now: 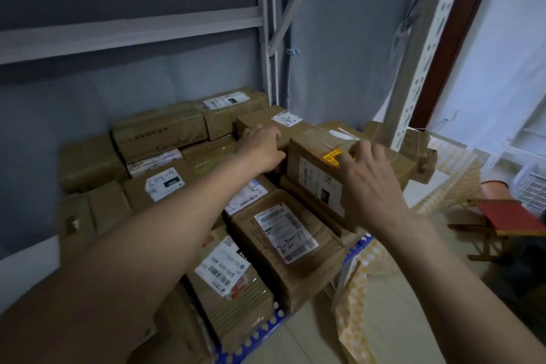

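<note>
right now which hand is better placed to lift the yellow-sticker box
Right, probably. The right hand curls its fingers over the top of the yellow-sticker box; the left hand only reaches its far left corner.

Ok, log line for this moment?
left hand: at left end of taped box, grip unclear | right hand: grips its near top edge | taped box: on parcel pile

The box (319, 170) is a brown cardboard parcel sealed with clear tape, just right of the frame's centre. A white shipping label covers its near face, with a yellow-and-red sticker at that face's top edge. It sits tilted atop the other parcels (283, 233).
</note>
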Available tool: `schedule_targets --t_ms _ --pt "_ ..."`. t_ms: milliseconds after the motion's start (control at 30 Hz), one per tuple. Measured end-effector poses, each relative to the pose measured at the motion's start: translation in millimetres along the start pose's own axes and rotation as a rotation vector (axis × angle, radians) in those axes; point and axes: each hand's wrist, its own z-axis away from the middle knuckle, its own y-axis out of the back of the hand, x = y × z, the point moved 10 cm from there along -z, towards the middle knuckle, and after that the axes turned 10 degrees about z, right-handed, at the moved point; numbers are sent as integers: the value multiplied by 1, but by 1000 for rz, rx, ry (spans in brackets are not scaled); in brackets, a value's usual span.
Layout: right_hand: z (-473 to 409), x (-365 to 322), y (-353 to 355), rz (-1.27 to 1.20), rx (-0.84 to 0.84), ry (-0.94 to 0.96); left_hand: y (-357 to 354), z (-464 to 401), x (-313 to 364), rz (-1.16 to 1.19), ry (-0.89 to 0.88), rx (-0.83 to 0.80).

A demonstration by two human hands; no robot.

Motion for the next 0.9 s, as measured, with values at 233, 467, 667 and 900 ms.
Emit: schedule_targets --t_ms 233,467,667,900 --pt "-9 -109 -11 -110 -189 304 57 55 -83 -277 105 -32" --pt "-3 -220 6 -161 -278 499 128 128 -166 -289 280 59" --pt "17 -312 49 -205 -198 686 187 205 -229 -250 438 167" --pt "67 -418 103 -242 -154 889 231 310 -306 -219 629 229"
